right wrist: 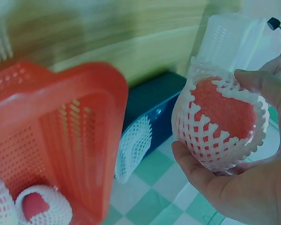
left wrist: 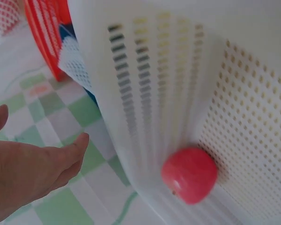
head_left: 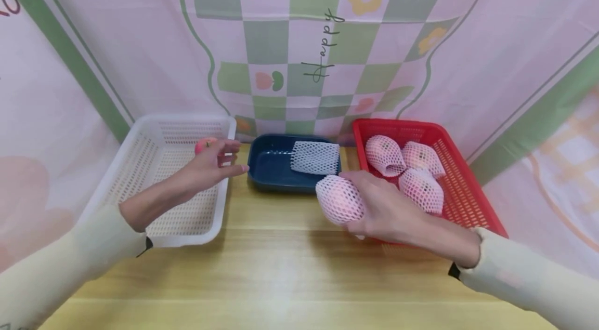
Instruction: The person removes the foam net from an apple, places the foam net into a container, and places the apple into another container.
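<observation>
My right hand (head_left: pixel 386 208) grips an apple in a white foam net (head_left: pixel 340 199), held up in front of the red basket's near left corner. In the right wrist view, red skin shows through the opening of the net (right wrist: pixel 187 119), with thumb and fingers on opposite sides. My left hand (head_left: pixel 206 163) hovers over the right rim of the white basket (head_left: pixel 217 215), fingers extended and holding nothing. A bare red apple (left wrist: pixel 189 176) lies inside that basket, partly behind the left hand in the head view.
A dark blue tray (head_left: pixel 269 163) stands between the baskets, with an empty foam net (head_left: pixel 315 157) in it. The red basket (head_left: pixel 468 189) holds several netted apples (head_left: pixel 385 155). A checkered curtain (head_left: pixel 267 41) hangs behind the wooden table (head_left: pixel 276 267).
</observation>
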Available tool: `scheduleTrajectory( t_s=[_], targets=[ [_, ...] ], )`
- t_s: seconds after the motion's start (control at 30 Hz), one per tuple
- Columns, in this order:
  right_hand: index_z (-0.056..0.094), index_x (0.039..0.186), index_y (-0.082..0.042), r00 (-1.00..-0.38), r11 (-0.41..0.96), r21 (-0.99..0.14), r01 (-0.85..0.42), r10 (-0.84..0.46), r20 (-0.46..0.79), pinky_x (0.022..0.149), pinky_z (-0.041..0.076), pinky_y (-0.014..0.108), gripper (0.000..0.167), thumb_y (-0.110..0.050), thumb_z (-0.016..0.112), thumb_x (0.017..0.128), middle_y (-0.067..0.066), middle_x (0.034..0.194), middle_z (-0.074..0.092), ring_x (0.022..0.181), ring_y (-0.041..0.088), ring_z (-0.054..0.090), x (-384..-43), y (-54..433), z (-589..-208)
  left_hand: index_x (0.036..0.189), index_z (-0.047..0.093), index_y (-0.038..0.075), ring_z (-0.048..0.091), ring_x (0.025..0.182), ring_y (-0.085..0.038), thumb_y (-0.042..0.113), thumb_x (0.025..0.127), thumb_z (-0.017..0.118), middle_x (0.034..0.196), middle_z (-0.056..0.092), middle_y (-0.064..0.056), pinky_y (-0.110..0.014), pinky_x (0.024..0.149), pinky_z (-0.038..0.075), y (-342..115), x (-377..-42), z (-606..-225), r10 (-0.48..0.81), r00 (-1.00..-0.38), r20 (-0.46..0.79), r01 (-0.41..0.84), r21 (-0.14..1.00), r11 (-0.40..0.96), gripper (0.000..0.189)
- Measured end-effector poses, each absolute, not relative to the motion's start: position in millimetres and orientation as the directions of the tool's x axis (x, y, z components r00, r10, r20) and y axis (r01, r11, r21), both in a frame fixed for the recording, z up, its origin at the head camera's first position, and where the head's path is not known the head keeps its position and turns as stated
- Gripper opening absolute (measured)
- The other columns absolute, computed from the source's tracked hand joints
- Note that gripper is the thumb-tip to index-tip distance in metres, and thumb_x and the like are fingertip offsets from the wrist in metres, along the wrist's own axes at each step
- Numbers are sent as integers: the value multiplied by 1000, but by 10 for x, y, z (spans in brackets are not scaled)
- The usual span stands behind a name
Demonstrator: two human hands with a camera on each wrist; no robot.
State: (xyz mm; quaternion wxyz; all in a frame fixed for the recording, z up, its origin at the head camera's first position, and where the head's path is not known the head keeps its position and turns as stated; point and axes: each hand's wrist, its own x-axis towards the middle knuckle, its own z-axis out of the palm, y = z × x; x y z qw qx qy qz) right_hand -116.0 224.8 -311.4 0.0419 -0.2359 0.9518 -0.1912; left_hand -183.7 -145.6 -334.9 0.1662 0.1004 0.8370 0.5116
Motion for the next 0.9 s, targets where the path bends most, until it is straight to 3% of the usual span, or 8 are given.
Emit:
scheduleTrajectory(
  t_s=[0.27,0.63,0.9],
  targets=[
    [52,146,-3,-862,787,-412,-459,-507,-8,91,64,48,93,-25,99,69,12,133,64,112,26,64,-1108,2099,-3236,157,39,5,41,151,-41,26,102,72,159,46,-18,-58,121,40,-1301,-1648,-3429,407,-890,-207,-23,910,414,67],
    [54,143,-3,-810,729,-406,-551,-585,48,89,64,46,88,-23,97,69,13,129,66,110,25,67,-1052,2033,-3411,154,43,6,46,148,-40,24,103,72,157,49,-19,-53,117,47,-1159,-1372,-3590,484,-849,-212,-18,927,374,61],
    [55,143,-3,-814,726,-444,-526,-581,14,90,63,46,89,-18,98,67,11,128,65,109,24,66,-991,1993,-3601,147,48,-4,52,141,-45,17,101,74,150,54,-22,-57,119,42,-1034,-1213,-3756,528,-838,-136,64,937,342,57]
  ],
)
